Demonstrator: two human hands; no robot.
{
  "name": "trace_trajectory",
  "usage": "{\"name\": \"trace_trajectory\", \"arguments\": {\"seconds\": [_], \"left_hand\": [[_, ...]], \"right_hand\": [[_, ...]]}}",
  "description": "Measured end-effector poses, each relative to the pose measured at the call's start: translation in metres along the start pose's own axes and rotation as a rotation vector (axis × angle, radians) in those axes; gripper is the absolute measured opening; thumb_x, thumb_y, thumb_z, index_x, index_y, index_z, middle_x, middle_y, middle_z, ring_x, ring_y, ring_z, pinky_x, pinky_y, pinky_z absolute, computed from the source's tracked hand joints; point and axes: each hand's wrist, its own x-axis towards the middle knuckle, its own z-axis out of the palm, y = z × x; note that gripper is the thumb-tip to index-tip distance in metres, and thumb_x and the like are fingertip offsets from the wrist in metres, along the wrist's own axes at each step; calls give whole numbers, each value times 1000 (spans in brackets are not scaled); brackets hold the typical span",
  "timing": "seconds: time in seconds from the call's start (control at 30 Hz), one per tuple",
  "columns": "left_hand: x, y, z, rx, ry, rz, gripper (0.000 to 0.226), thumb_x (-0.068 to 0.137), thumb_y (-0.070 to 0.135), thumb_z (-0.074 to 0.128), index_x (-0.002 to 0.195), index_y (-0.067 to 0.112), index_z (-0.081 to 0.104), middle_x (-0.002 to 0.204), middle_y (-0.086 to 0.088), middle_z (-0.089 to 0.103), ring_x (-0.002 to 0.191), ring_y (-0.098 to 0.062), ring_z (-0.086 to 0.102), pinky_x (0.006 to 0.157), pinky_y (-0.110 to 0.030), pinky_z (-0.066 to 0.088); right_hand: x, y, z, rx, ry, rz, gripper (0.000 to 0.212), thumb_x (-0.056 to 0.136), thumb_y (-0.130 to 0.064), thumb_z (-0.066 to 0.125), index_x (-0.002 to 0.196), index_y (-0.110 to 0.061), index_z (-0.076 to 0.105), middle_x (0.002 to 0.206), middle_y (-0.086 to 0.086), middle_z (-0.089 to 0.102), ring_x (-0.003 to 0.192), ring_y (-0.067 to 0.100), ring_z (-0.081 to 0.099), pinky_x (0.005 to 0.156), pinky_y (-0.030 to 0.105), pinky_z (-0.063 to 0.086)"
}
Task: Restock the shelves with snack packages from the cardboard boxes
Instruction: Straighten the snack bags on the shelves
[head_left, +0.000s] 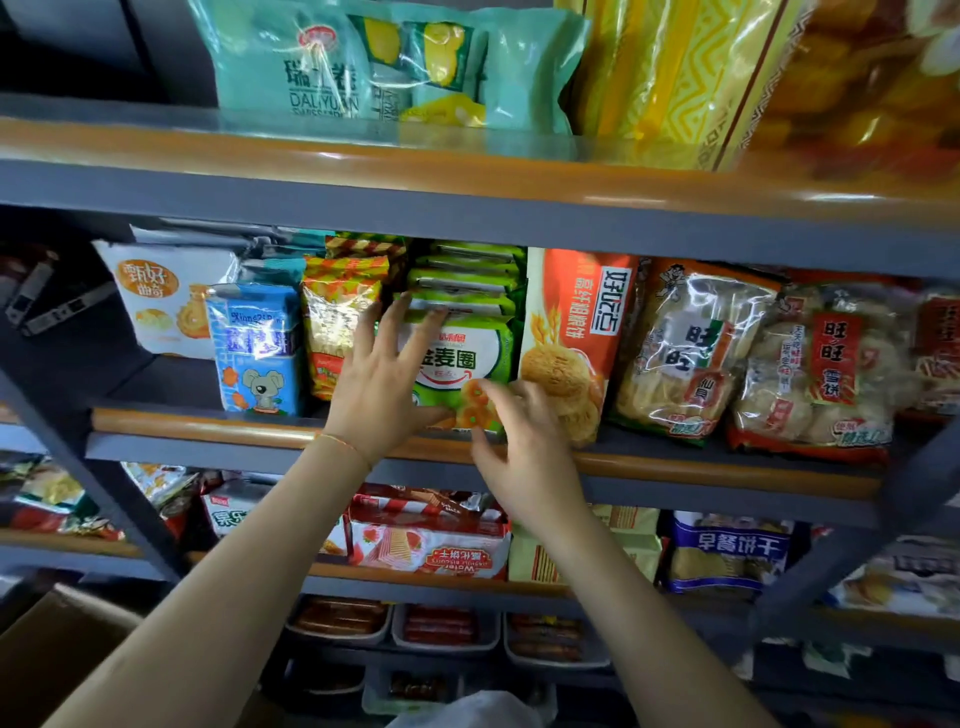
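Setting: You face a grey metal shelving unit (467, 208) with orange front rails, packed with snack bags on every level in view.

Middle shelf: At your chest height, the middle shelf (727, 467) carries a row of upright packs, from a blue mouse-print bag (257, 353) on the left to clear rice-cracker bags (691, 353) on the right.

Cardboard box: A brown cardboard box (57, 654) sits low at your left, its contents out of sight.

Green package: The green snack package (462, 358) stands upright at the shelf front, between a yellow-orange bag (332, 312) and an orange biscuit pack (571, 338), with more green packs (467, 270) stacked behind and above it.

Left hand: Your left hand (384, 374) lies flat against the package's left face, fingers straight and spread, gripping nothing.

Right hand: Your right hand (524, 447) meets the lower right corner, fingers loosely bent against the film; whether they pinch the edge you cannot tell from here.

Handling: Expect a light, puffy film bag, glossy and likely slippery, with brittle biscuits inside.

Where to hold: Take it by its two side edges or cradle the bottom seam; avoid squeezing the face.

Risk: A hard push could crush the contents or tip neighbouring packs over the front rail.
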Motion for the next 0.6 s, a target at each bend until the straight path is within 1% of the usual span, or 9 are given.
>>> {"name": "trace_trajectory", "arguments": {"seconds": [0.13, 0.23, 0.3, 0.37, 0.4, 0.43, 0.5, 0.53, 0.6], "left_hand": [[4, -3, -1, 21, -45, 2, 105, 67, 60, 84, 153, 26, 34, 153, -19, 40, 139, -50, 35, 97, -66, 48], [5, -5, -1, 65, -22, 37, 106, 68, 65, 80, 154, 26, 32, 152, -20, 42, 138, -50, 38, 98, -65, 44], [3, -5, -4, 60, 38, 76, 99, 76, 66, 73, 155, 26, 30, 154, -21, 40, 140, -49, 37, 102, -66, 40], [3, -3, -9, -5, 138, 111, 78, 87, 61, 62, 151, 22, 39, 149, -20, 45, 137, -46, 42, 101, -62, 42], [4, 0, -11, -66, 190, 133, 66, 91, 56, 58, 145, 18, 47, 141, -20, 51, 129, -44, 49, 97, -59, 45], [4, 4, -13, -139, 243, 166, 55, 93, 48, 55, 136, 14, 56, 129, -19, 58, 117, -42, 57, 89, -55, 51], [3, 16, -14, -283, 310, 263, 33, 96, 34, 55, 112, 9, 70, 104, -15, 69, 90, -36, 68, 66, -44, 58], [2, 25, -14, -339, 313, 307, 28, 97, 29, 54, 102, 9, 73, 96, -11, 71, 80, -33, 70, 58, -39, 57], [-2, 51, -12, -397, 281, 356, 27, 97, 26, 53, 94, 10, 75, 88, -7, 73, 69, -29, 70, 50, -34, 54]], "right_hand": [[1, -9, 9, -111, -15, 69, 52, 93, -27, 62, 143, -14, 50, 132, 9, 48, 125, 28, 47, 99, 43, 47], [-1, -15, 3, -80, 59, 101, 45, 94, -26, 58, 137, -15, 54, 130, 5, 51, 124, 24, 49, 100, 45, 48], [-3, -16, -8, -43, 216, 132, 37, 94, -27, 53, 129, -14, 60, 124, 3, 54, 118, 22, 53, 96, 40, 50], [-4, -14, -20, 9, 343, 182, 34, 94, -28, 49, 121, -12, 62, 119, 3, 55, 110, 19, 57, 91, 26, 52], [-6, -12, -26, 27, 389, 204, 33, 93, -27, 48, 118, -10, 63, 116, 2, 55, 105, 17, 58, 87, 17, 50], [-8, -10, -31, 32, 429, 223, 30, 93, -24, 49, 115, -9, 64, 112, 1, 55, 100, 14, 59, 82, 14, 49], [-16, -2, -38, 24, 468, 271, 22, 94, -16, 54, 111, -9, 65, 107, -3, 53, 88, 9, 57, 73, 22, 51], [-22, 2, -41, 23, 477, 294, 20, 93, -13, 55, 110, -10, 65, 105, -4, 53, 85, 9, 57, 70, 27, 52], [-32, 15, -49, 18, 471, 309, 20, 93, -13, 55, 110, -10, 65, 105, -3, 54, 86, 12, 59, 68, 34, 53]]}}
